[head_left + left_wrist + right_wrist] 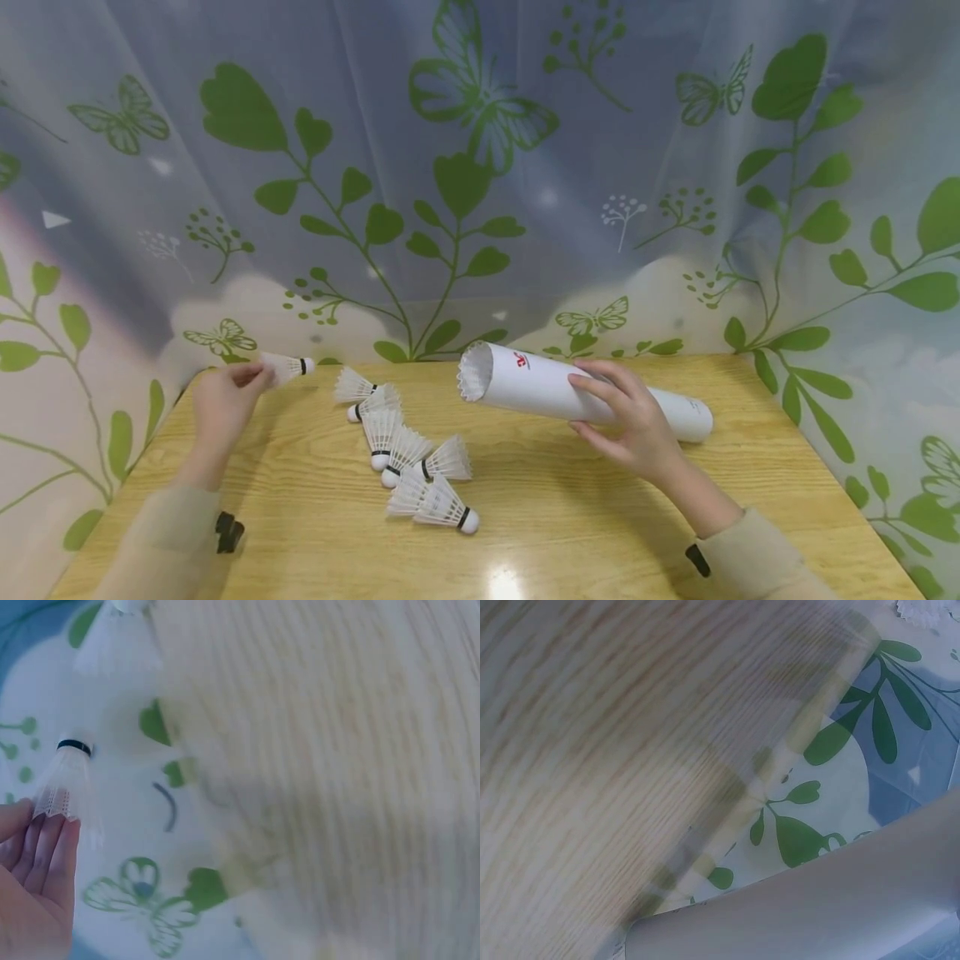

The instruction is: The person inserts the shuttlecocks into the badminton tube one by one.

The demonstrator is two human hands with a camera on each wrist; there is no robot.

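My left hand (pixel 225 404) pinches a white shuttlecock (pixel 283 369) by the rim of its skirt, at the back left of the table. In the left wrist view that shuttlecock's cork and dark band (pixel 75 746) point away from the fingers (pixel 60 859). My right hand (pixel 633 421) grips a white cylindrical tube (pixel 543 387) with red print round its middle. The tube lies slantwise, its left end raised and facing left. A scalloped white skirt edge (pixel 472 372) shows at that end. The tube (pixel 802 915) also crosses the bottom of the right wrist view.
Several shuttlecocks (pixel 381 433) lie in a loose, overlapping row on the wooden table (pixel 315 542), between the two hands. A curtain (pixel 360 250) printed with leaves and butterflies hangs along the table's back edge and sides.
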